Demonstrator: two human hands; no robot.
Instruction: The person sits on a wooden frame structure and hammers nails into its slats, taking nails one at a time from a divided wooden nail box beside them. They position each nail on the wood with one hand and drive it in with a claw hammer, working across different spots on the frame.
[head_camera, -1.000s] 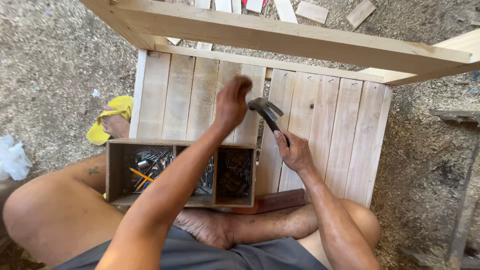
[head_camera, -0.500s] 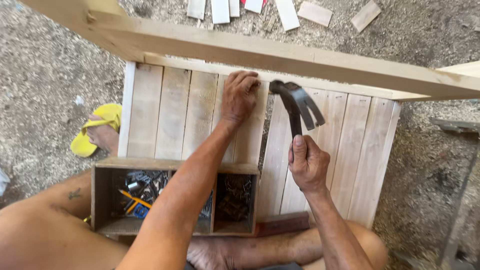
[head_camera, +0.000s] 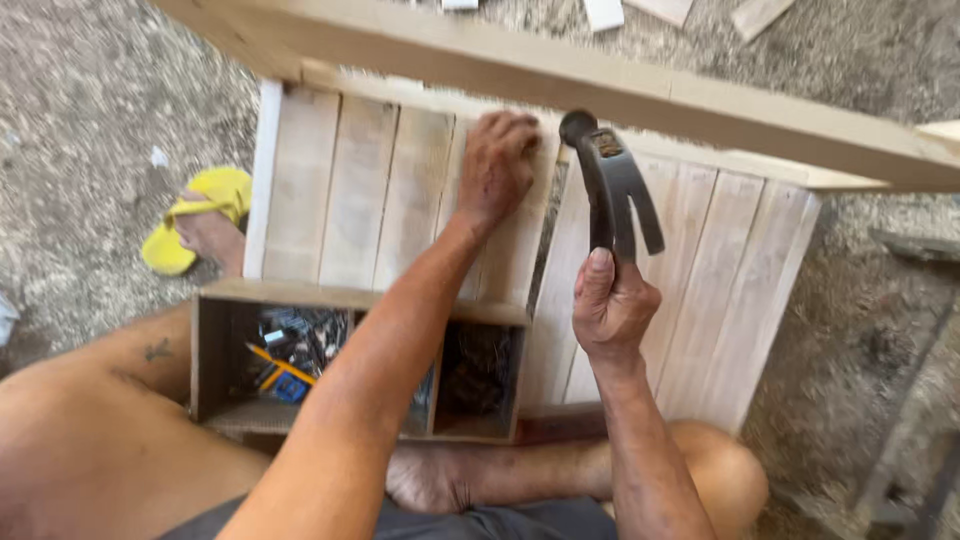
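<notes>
Hammer (head_camera: 610, 185) raised in a clenched right hand (head_camera: 612, 305), its head near the left hand (head_camera: 497, 165) pressing fingertips to a slatted wooden panel (head_camera: 330, 190) beside a compartmented wooden box (head_camera: 215, 340).

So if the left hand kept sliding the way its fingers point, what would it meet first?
Probably the long wooden beam crossing just beyond the left hand, which rests on the slatted wooden panel. Whether the beam sits above the slats is unclear, so the hand might slip under it.

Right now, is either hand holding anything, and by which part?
The right hand holds a claw hammer in a grip on its handle, head raised. The left hand presses on the wooden slats; whether it pinches a nail cannot be told.
</notes>
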